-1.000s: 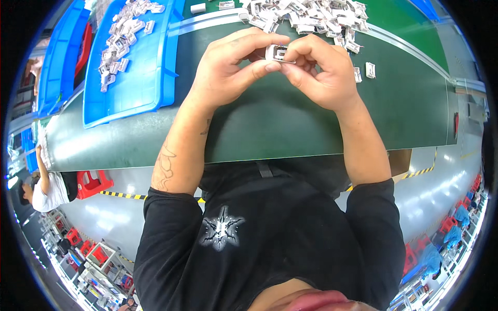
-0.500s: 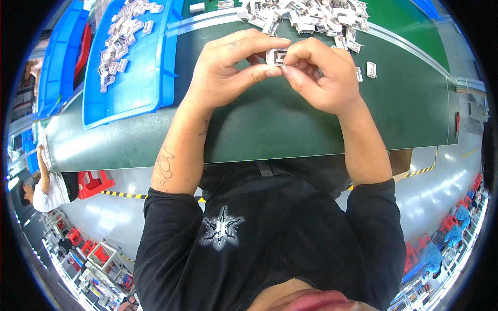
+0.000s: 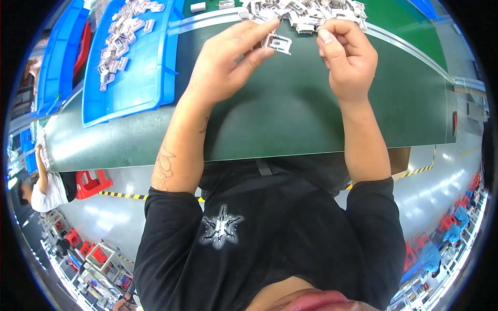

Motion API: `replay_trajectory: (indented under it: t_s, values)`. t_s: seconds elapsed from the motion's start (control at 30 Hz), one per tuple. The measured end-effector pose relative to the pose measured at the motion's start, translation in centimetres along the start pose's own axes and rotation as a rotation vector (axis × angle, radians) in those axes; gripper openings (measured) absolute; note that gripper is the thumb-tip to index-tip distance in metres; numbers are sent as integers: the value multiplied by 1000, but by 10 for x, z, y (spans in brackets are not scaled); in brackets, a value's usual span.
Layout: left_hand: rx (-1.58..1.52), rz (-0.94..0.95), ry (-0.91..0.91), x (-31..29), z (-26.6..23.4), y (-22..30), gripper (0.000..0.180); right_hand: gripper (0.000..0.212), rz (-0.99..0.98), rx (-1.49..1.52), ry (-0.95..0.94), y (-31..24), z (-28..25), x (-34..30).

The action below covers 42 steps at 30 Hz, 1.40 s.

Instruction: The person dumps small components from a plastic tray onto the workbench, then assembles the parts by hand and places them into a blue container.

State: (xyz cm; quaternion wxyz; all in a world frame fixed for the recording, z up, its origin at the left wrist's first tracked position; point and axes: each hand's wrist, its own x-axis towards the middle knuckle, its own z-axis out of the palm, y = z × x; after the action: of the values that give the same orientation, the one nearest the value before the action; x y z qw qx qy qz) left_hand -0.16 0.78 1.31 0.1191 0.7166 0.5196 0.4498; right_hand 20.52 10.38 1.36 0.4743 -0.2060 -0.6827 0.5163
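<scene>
A small white plastic housing (image 3: 280, 44) with a rectangular opening is pinched between the thumb and fingers of my left hand (image 3: 228, 59). Its inner end is covered by those fingers. Apart from it, over on the right, my right hand (image 3: 350, 59) is raised with the thumb pressed against curled fingers. Whether anything small sits in that pinch is hidden. Just beyond both hands lies a heap of similar white housings (image 3: 306, 13), close to my right fingertips.
A blue tray (image 3: 132, 98) with more white housings stands on the green table (image 3: 270, 124) at left. Another blue tray (image 3: 59, 57) is farther left. A metal rail (image 3: 207, 22) crosses behind my hands. A person in white (image 3: 49, 194) and a red stool (image 3: 92, 184) are at far left.
My right hand has let go of the housing and moved right, away from my left hand. The left hand keeps the housing, now tilted and slightly higher in view.
</scene>
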Motion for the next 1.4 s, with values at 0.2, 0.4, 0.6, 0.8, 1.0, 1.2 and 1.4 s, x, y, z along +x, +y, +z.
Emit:
replay_trajectory:
  t_s: [0.2, 0.4, 0.6, 0.8, 1.0, 1.2, 1.4]
  values:
    - [-22, 70, -82, -1, 5, -2, 49, 17, 22, -110, -321, -1, 1, 2]
    - [-25, 78, -100, -1, 6, -1, 49, 11, 26, -124, -306, 0, -2, 2]
    - [-119, -28, -63, -3, 6, -1, 39, 8, 40, -79, -305, 4, -4, 1]
    - [-743, -135, 573, 2, 5, -11, 30, 14, 186, 106, -79, 23, -1, 6]
    - [-869, -466, 607, 1, -16, -36, 43, 20, 19, -693, -164, 50, 10, 19]
    - [-33, -207, 122, -10, 14, -44, 44, 20, -222, -1176, -285, 70, 15, 38]
    - [174, -170, -5, -7, 21, -37, 52, 11, -204, -971, -344, 59, 17, 29]
